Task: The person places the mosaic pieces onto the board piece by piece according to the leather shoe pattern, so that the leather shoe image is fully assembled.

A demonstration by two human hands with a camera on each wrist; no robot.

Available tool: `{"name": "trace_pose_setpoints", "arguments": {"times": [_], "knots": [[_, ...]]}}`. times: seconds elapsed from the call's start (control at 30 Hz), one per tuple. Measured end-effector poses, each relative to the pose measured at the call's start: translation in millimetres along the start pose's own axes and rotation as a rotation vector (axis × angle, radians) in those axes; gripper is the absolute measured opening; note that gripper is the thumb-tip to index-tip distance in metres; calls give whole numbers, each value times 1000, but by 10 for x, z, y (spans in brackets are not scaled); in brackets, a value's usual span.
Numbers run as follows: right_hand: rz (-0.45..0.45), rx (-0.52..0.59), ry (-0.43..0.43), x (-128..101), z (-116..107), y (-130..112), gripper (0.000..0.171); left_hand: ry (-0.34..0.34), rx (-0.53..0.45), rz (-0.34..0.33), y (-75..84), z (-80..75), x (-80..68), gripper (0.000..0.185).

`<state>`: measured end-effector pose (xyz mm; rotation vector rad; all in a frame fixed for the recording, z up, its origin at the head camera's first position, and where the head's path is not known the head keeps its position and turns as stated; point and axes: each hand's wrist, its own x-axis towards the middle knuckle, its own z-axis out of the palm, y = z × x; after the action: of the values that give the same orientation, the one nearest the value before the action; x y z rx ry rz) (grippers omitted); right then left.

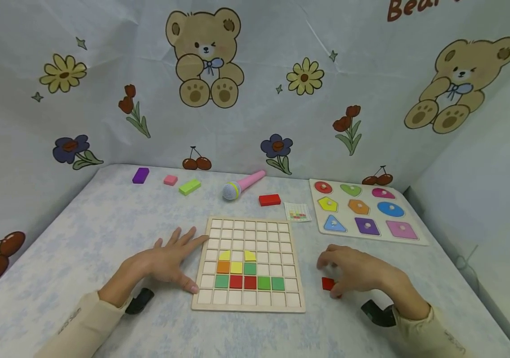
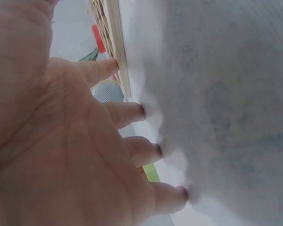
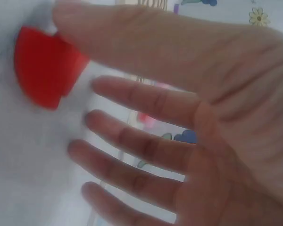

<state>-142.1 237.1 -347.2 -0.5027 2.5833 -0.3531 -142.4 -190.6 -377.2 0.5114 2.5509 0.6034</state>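
A wooden grid board (image 1: 248, 302) lies in front of me with yellow, orange, green and red tiles set in its lower rows. My left hand (image 1: 170, 261) rests flat on the table against the board's left edge (image 2: 114, 37), fingers spread, holding nothing. My right hand (image 1: 349, 272) arches over a small red piece (image 1: 327, 283) on the table right of the board. In the right wrist view the thumb lies against the red piece (image 3: 42, 66), while the fingers (image 3: 132, 127) stay extended and apart from it.
Along the back stand a purple block (image 1: 140, 175), a pink block (image 1: 170, 180), a green block (image 1: 190, 186), a pink toy microphone (image 1: 242, 185) and a red block (image 1: 269, 200). A pattern card (image 1: 297, 212) and a shape puzzle board (image 1: 364, 238) lie at right. Bear-print walls enclose the table.
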Motion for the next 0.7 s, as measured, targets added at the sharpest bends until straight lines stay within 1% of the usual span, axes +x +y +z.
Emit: {"name": "trace_pose_setpoints", "arguments": {"times": [0.17, 0.27, 0.37, 0.47, 0.57, 0.7], "knots": [[19, 0, -4, 39, 11, 68, 37, -4, -2, 4, 5, -4, -1, 121], [-10, -14, 0, 72, 19, 90, 30, -3, -2, 1, 12, -1, -2, 122], [-66, -28, 25, 111, 12, 88, 25, -1, 1, -3, 18, -6, -4, 122], [-126, -29, 73, 141, -4, 33, 21, 0, -1, -6, 18, -12, -8, 121], [-194, -31, 131, 175, -12, -86, 19, -2, -4, -8, 16, -15, -10, 121], [-284, -44, 191, 274, 15, -315, 20, -3, -9, -8, 10, -17, -15, 121]]}}
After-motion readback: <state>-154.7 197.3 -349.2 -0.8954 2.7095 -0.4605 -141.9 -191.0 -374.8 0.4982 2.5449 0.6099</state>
